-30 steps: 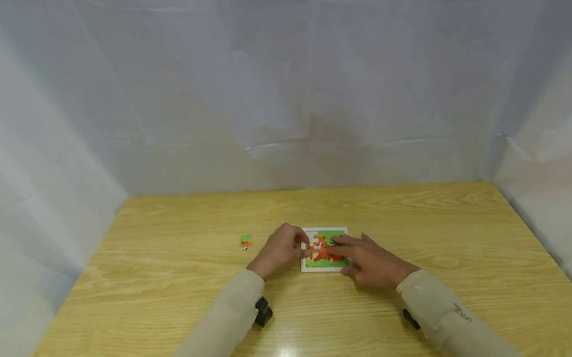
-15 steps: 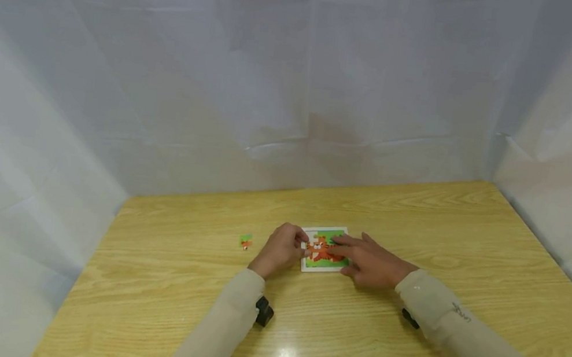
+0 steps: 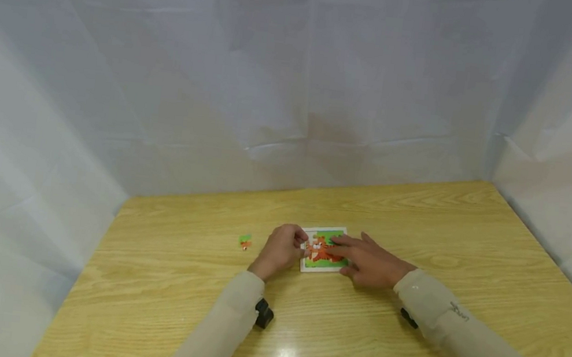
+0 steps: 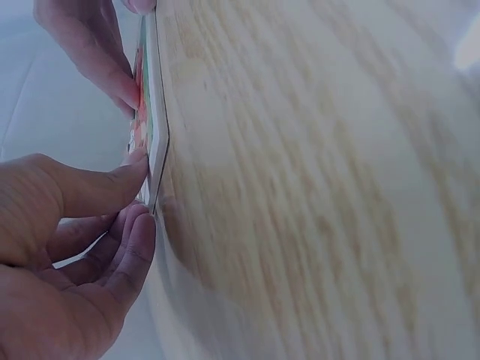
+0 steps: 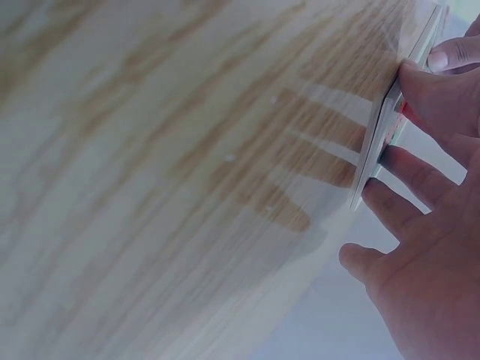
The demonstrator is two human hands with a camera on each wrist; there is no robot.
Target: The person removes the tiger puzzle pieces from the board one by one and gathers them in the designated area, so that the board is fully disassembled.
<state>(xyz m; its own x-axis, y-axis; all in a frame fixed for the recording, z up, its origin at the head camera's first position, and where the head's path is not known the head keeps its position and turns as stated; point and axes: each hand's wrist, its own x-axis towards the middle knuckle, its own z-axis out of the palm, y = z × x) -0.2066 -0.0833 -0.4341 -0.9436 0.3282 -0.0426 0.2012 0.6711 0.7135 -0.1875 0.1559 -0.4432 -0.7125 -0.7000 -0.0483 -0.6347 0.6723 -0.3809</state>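
Note:
A small tray jigsaw puzzle (image 3: 318, 251) with an orange tiger on green lies flat on the table, inside a white frame; a pale patch shows at its upper left. My left hand (image 3: 281, 250) is at its left edge, thumb on top and curled fingertips against the side of the frame, as the left wrist view shows. From the right, my right hand (image 3: 372, 262) reaches over the puzzle, its spread fingers resting on the picture and covering part of it. A loose puzzle piece (image 3: 245, 242), green and orange, lies left of my left hand.
The wooden table (image 3: 175, 283) reaches back to a white sheet (image 3: 223, 79), with more sheeting at both sides. A black wrist camera (image 3: 263, 313) sits under the left sleeve, and another (image 3: 409, 318) under the right.
Both hands stay in place at the puzzle, with only a very slight shift of the view. The loose piece lies where it was.

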